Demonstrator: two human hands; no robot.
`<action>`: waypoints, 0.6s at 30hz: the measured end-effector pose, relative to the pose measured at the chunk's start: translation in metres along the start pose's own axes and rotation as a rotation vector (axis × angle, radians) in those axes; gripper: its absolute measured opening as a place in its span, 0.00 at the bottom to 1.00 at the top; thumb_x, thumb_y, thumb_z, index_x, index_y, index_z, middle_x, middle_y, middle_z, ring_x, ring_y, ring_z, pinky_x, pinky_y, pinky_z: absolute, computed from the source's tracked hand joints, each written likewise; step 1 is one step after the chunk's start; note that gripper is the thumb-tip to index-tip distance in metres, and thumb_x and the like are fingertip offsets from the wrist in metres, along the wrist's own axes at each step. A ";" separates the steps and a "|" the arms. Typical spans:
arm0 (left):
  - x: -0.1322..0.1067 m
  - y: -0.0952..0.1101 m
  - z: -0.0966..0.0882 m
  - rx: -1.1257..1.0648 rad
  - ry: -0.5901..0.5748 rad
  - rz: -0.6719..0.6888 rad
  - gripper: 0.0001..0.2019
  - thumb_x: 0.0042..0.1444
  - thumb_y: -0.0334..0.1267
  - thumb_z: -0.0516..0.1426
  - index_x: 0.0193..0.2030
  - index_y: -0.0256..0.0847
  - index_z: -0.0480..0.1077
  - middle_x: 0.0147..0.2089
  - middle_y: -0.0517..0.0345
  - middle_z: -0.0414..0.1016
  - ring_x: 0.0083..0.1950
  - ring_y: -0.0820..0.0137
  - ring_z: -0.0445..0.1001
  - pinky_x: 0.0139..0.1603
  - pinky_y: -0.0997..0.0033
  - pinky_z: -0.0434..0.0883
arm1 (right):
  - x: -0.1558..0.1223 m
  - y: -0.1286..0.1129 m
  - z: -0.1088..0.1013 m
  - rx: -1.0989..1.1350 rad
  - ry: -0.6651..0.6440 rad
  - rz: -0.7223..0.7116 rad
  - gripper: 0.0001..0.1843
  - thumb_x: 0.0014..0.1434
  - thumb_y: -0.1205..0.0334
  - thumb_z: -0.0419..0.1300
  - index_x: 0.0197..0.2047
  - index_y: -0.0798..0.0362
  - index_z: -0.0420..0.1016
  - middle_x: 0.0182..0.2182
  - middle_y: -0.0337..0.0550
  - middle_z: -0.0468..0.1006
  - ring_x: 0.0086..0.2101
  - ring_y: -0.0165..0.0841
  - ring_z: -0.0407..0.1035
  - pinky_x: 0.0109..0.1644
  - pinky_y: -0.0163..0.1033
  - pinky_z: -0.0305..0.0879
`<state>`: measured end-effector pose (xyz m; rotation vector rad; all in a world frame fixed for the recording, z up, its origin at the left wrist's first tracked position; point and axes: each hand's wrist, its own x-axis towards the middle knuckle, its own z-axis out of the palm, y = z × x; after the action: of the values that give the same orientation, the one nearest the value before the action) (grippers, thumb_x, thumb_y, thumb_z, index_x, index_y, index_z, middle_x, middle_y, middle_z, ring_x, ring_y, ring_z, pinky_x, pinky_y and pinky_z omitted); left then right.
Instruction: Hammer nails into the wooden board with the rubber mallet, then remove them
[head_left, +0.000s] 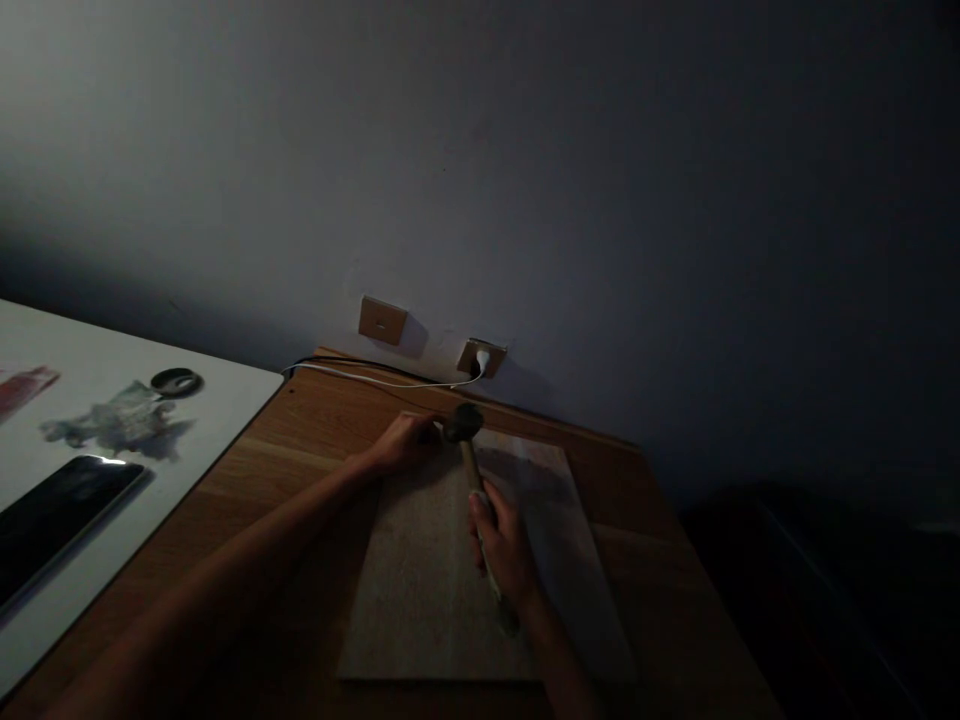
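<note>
From here, the far left is a white smooth tabletop (90, 348) bearing a red smudge-like patch (26, 388), a black glossy flat phone (67, 515), a crumpled greyish see-through wrapping (124, 425) and a dark round ring (178, 383). Beside it stands a brown wood-grained table (259, 465). A thin white cable (394, 384) runs along its back edge, under a tan square wall plate (382, 321).

The person's left hand (405, 440) rests by the far left corner of a pale rectangular board (420, 570), fingers bent inward; I can't tell whether they pinch anything. Just beside those fingertips is the dark blunt head of a wooden-handled mallet (470, 465), over the board's far part; whether it touches is unclear. The right hand (504, 545) is wrapped around the handle. Behind, a white plug (483, 357) sits in a second tan wall plate (498, 356).
</note>
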<state>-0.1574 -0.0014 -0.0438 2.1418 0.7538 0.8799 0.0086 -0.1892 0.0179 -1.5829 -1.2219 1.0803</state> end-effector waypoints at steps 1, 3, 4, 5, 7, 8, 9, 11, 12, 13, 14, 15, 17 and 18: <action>0.000 0.001 0.000 0.001 0.005 -0.001 0.21 0.50 0.29 0.60 0.54 0.39 0.74 0.35 0.60 0.82 0.34 0.70 0.79 0.37 0.77 0.69 | 0.002 0.002 0.001 -0.008 -0.025 0.021 0.23 0.65 0.39 0.54 0.42 0.52 0.69 0.22 0.28 0.63 0.14 0.21 0.56 0.13 0.27 0.52; 0.000 0.003 -0.001 0.009 0.007 -0.013 0.22 0.50 0.29 0.59 0.54 0.39 0.74 0.35 0.60 0.82 0.34 0.70 0.79 0.36 0.77 0.69 | 0.003 0.003 0.001 -0.016 -0.034 0.044 0.23 0.64 0.38 0.54 0.42 0.52 0.69 0.22 0.28 0.63 0.14 0.21 0.56 0.13 0.27 0.52; 0.000 0.005 -0.002 0.016 0.006 -0.022 0.22 0.50 0.28 0.59 0.54 0.39 0.74 0.35 0.60 0.82 0.34 0.70 0.79 0.36 0.77 0.69 | 0.002 0.001 0.000 -0.017 -0.019 0.043 0.23 0.64 0.38 0.54 0.41 0.52 0.69 0.23 0.28 0.63 0.14 0.21 0.56 0.13 0.27 0.53; 0.000 0.005 -0.002 0.023 0.003 -0.031 0.22 0.49 0.28 0.59 0.54 0.39 0.74 0.35 0.60 0.82 0.34 0.71 0.79 0.37 0.77 0.69 | 0.001 -0.002 -0.002 -0.013 0.000 0.037 0.23 0.65 0.39 0.54 0.41 0.52 0.69 0.23 0.29 0.63 0.14 0.21 0.57 0.13 0.27 0.53; 0.000 0.006 -0.003 0.029 -0.001 -0.041 0.22 0.48 0.27 0.58 0.53 0.38 0.74 0.35 0.60 0.82 0.34 0.71 0.79 0.37 0.77 0.69 | -0.001 -0.008 -0.006 0.010 0.034 0.015 0.22 0.65 0.39 0.54 0.39 0.51 0.68 0.24 0.30 0.65 0.14 0.21 0.58 0.13 0.27 0.53; 0.000 0.006 -0.003 0.030 0.000 -0.046 0.22 0.48 0.27 0.58 0.53 0.38 0.74 0.34 0.60 0.82 0.34 0.71 0.79 0.38 0.77 0.70 | -0.002 -0.010 -0.007 0.027 0.044 0.002 0.21 0.66 0.39 0.54 0.39 0.51 0.68 0.25 0.30 0.65 0.15 0.21 0.58 0.13 0.27 0.53; 0.000 0.005 -0.003 0.029 0.000 -0.050 0.22 0.48 0.27 0.59 0.53 0.38 0.74 0.35 0.60 0.82 0.34 0.71 0.79 0.38 0.77 0.70 | -0.003 -0.011 -0.007 0.045 0.052 -0.010 0.21 0.66 0.40 0.54 0.39 0.51 0.68 0.25 0.30 0.65 0.15 0.21 0.58 0.13 0.27 0.53; -0.001 0.004 -0.002 0.022 -0.003 -0.047 0.22 0.49 0.28 0.59 0.53 0.39 0.74 0.35 0.60 0.82 0.35 0.71 0.79 0.39 0.77 0.70 | -0.003 -0.009 -0.007 0.059 0.053 -0.020 0.21 0.66 0.40 0.53 0.39 0.51 0.68 0.24 0.29 0.65 0.15 0.21 0.58 0.14 0.27 0.53; -0.001 0.003 -0.002 0.019 -0.003 -0.043 0.22 0.49 0.29 0.59 0.53 0.39 0.74 0.35 0.60 0.82 0.35 0.71 0.79 0.39 0.77 0.70 | -0.002 -0.006 -0.005 0.051 0.040 -0.012 0.21 0.66 0.40 0.54 0.40 0.51 0.68 0.24 0.29 0.64 0.15 0.21 0.57 0.14 0.27 0.53; -0.001 0.002 -0.001 0.017 0.000 -0.040 0.22 0.49 0.29 0.60 0.53 0.40 0.74 0.35 0.61 0.82 0.35 0.71 0.79 0.39 0.77 0.70 | -0.001 -0.003 -0.004 0.038 0.021 0.004 0.21 0.65 0.40 0.54 0.40 0.51 0.68 0.23 0.29 0.64 0.15 0.21 0.57 0.14 0.27 0.53; -0.001 0.001 -0.001 0.015 0.002 -0.038 0.22 0.49 0.29 0.60 0.54 0.40 0.73 0.35 0.61 0.82 0.34 0.71 0.79 0.38 0.77 0.70 | 0.000 0.000 -0.003 0.023 0.000 0.022 0.22 0.65 0.39 0.55 0.41 0.51 0.68 0.23 0.28 0.64 0.14 0.21 0.56 0.13 0.27 0.53; -0.001 0.001 -0.001 0.014 0.006 -0.040 0.23 0.49 0.30 0.60 0.54 0.40 0.73 0.35 0.61 0.82 0.33 0.71 0.78 0.38 0.77 0.70 | 0.001 0.003 -0.002 0.008 -0.019 0.036 0.22 0.64 0.39 0.55 0.41 0.52 0.69 0.23 0.28 0.63 0.14 0.21 0.55 0.13 0.27 0.52; 0.000 0.001 -0.001 0.017 0.004 -0.044 0.23 0.49 0.30 0.60 0.54 0.40 0.73 0.34 0.62 0.81 0.33 0.71 0.78 0.37 0.77 0.69 | 0.003 0.005 -0.002 -0.006 -0.027 0.047 0.23 0.64 0.39 0.55 0.41 0.52 0.69 0.22 0.28 0.63 0.14 0.21 0.55 0.13 0.27 0.52; 0.000 0.002 -0.001 0.021 -0.003 -0.046 0.23 0.49 0.30 0.60 0.54 0.40 0.73 0.33 0.62 0.81 0.33 0.71 0.78 0.36 0.77 0.69 | 0.003 0.004 -0.002 -0.002 -0.018 0.043 0.23 0.64 0.39 0.54 0.40 0.52 0.69 0.22 0.28 0.63 0.14 0.21 0.56 0.13 0.27 0.53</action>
<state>-0.1578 -0.0021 -0.0422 2.1344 0.8112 0.8485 0.0120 -0.1869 0.0142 -1.6109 -1.2064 1.1227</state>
